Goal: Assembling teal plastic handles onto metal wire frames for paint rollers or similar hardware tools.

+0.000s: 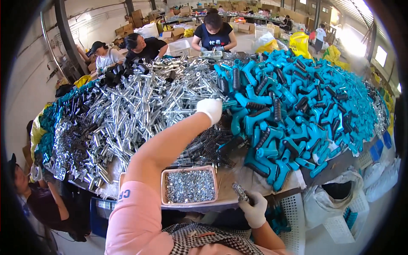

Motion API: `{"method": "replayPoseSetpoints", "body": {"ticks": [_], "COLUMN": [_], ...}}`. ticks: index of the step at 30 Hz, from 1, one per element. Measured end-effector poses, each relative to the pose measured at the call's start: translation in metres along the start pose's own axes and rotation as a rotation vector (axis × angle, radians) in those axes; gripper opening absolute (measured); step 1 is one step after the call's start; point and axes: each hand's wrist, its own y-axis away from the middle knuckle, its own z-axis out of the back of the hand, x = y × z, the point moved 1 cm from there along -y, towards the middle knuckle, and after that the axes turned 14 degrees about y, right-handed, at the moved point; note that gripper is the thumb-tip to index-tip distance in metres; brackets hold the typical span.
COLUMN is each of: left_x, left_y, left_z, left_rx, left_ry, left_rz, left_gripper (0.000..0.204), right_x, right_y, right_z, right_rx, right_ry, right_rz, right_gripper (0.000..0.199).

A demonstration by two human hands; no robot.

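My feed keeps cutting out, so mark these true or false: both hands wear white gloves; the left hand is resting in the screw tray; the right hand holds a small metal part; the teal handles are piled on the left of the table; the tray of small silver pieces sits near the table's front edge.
1. Both hands are gloved in white: true, the left hand and right hand.
2. Left hand rests in the tray: false. It reaches out over the pile of silver metal tubes.
3. Right hand holds a small metal part: true.
4. Teal handles piled on the left: false, mostly on the right.
5. Tray of small silver pieces near the front edge: true.
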Motion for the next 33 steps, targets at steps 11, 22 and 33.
{"method": "replayPoseSetpoints", "body": {"ticks": [11,22,33], "left_x": [0.084,0.141,0.056], "left_y": [0.187,0.283,0.365], "left_z": [0.031,0.029,0.075], "left_rx": [-0.089,-0.322,-0.374], "left_ry": [1.601,2.096,2.115], "left_rz": [0.443,0.604,0.386], "left_gripper": [0.027,0.046,0.063], "right_x": [0.029,0.083,0.08], "right_y": [0.023,0.05,0.073], "right_z": [-0.021,-0.056,-0.082], "right_rx": [0.146,0.348,0.304], "right_ry": [-0.056,0.119,0.122], "right_rz": [0.133,0.283,0.293], "right_gripper": [0.021,0.035,0.035]}}
